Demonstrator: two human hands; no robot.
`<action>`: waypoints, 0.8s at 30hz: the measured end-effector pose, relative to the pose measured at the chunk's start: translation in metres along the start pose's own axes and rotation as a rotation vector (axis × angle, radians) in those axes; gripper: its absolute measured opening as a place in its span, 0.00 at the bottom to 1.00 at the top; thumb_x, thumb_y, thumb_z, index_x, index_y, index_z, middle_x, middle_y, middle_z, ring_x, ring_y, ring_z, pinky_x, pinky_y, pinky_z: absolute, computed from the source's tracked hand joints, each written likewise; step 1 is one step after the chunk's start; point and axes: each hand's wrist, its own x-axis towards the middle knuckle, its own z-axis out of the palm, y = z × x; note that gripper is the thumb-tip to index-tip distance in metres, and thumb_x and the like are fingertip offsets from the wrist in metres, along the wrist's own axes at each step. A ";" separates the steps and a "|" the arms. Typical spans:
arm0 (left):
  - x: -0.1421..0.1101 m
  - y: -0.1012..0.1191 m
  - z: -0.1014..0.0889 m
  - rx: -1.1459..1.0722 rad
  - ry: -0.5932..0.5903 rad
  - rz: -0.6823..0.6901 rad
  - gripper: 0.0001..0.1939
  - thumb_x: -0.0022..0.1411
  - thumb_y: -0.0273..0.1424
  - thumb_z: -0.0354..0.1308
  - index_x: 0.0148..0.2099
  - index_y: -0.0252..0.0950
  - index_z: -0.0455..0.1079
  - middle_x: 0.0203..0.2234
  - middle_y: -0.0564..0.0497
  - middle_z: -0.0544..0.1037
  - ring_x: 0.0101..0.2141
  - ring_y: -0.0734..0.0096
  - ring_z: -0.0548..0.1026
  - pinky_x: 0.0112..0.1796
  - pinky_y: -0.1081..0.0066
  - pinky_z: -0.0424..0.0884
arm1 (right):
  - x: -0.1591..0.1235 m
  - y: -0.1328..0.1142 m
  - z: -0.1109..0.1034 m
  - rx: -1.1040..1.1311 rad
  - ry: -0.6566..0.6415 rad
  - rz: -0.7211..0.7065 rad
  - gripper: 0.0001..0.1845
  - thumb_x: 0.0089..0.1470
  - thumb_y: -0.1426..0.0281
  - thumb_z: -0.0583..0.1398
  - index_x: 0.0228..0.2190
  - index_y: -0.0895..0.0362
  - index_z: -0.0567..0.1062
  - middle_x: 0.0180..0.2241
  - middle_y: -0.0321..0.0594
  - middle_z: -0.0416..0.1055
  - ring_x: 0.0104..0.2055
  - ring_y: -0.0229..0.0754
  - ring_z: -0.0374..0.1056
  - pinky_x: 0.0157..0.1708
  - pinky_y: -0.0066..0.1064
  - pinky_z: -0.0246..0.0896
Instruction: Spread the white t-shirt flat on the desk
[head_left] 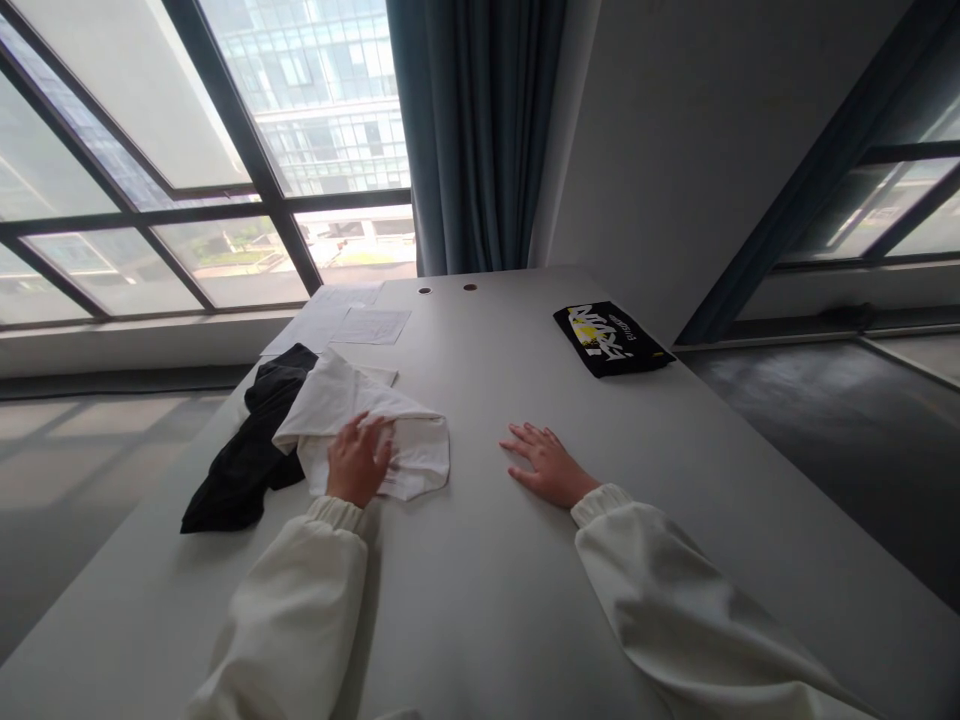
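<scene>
My left hand rests on a crumpled white cloth garment, fingers spread and slightly bent over the fabric. Whether the fingertips pinch any of it cannot be made out, but they look apart. Partly beneath the white garment, on its left, lies a bunched black garment. My right hand lies palm down on the white table, fingers stretched apart, holding nothing. Farther off to the right is a folded black garment with white and yellow lettering.
Printed paper sheets lie at the far left of the table. Two round cable holes sit near its far edge. Beyond stand a blue-grey curtain, large windows on the left, and a wall on the right.
</scene>
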 end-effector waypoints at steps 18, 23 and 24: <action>0.023 -0.074 -0.017 0.131 0.242 -0.470 0.17 0.65 0.34 0.56 0.51 0.41 0.81 0.65 0.39 0.69 0.63 0.37 0.64 0.58 0.38 0.65 | 0.000 -0.003 -0.003 -0.038 0.005 0.012 0.30 0.65 0.60 0.59 0.66 0.50 0.71 0.74 0.45 0.54 0.77 0.57 0.47 0.73 0.58 0.39; 0.031 -0.056 -0.017 -0.013 0.261 -0.359 0.14 0.68 0.32 0.54 0.48 0.40 0.80 0.63 0.41 0.72 0.65 0.42 0.65 0.63 0.37 0.62 | 0.000 -0.003 -0.003 -0.034 0.000 0.026 0.30 0.64 0.60 0.59 0.66 0.50 0.71 0.74 0.45 0.54 0.77 0.57 0.47 0.73 0.58 0.38; 0.033 -0.049 -0.016 -0.065 0.261 -0.288 0.14 0.69 0.31 0.53 0.48 0.39 0.80 0.63 0.40 0.72 0.64 0.46 0.66 0.64 0.41 0.62 | 0.000 -0.003 -0.003 -0.033 0.001 0.027 0.30 0.64 0.60 0.59 0.66 0.49 0.71 0.74 0.45 0.54 0.77 0.57 0.47 0.73 0.58 0.38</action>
